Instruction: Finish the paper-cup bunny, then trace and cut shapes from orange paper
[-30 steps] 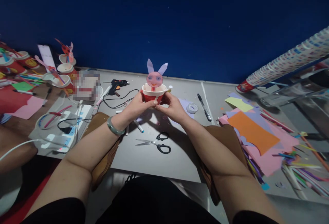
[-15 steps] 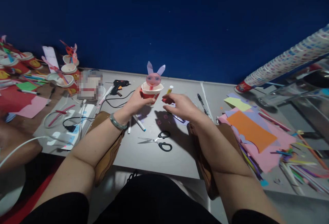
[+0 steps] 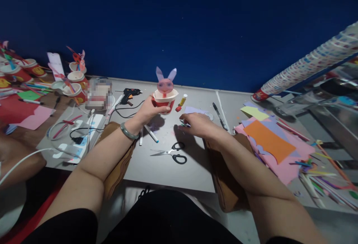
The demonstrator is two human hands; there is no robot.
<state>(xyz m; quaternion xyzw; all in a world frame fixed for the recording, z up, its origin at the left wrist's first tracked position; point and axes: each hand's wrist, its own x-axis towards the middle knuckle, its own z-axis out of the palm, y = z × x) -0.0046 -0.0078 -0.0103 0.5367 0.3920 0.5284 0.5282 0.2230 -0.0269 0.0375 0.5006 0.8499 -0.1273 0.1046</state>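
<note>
My left hand [image 3: 151, 109] is closed round a red paper cup [image 3: 165, 106] with a white inside, held above the table. A pink round paper rabbit head [image 3: 165, 85] with a drawn face and two pale purple ears [image 3: 172, 74] stands up from the cup. My right hand [image 3: 195, 124] is low over the table, its fingers curled at a slim object [image 3: 184, 123] that they mostly hide. Just beyond it are a glue stick [image 3: 183, 100] with a yellow label and a red cap [image 3: 178, 109]. Black-handled scissors [image 3: 170, 153] lie nearer to me.
A hot glue gun [image 3: 131, 95], a power strip [image 3: 86, 139] and decorated cups [image 3: 75, 91] are at left, beside another person's arm [image 3: 19, 150]. Markers [image 3: 151, 134] lie mid-table. On the right are a black pen [image 3: 220, 116], coloured paper [image 3: 268, 139] and a long cup stack [image 3: 307, 63].
My right hand has moved down and towards me, away from the glue stick, onto the slim object on the table. My left hand still holds the cup, now slightly turned.
</note>
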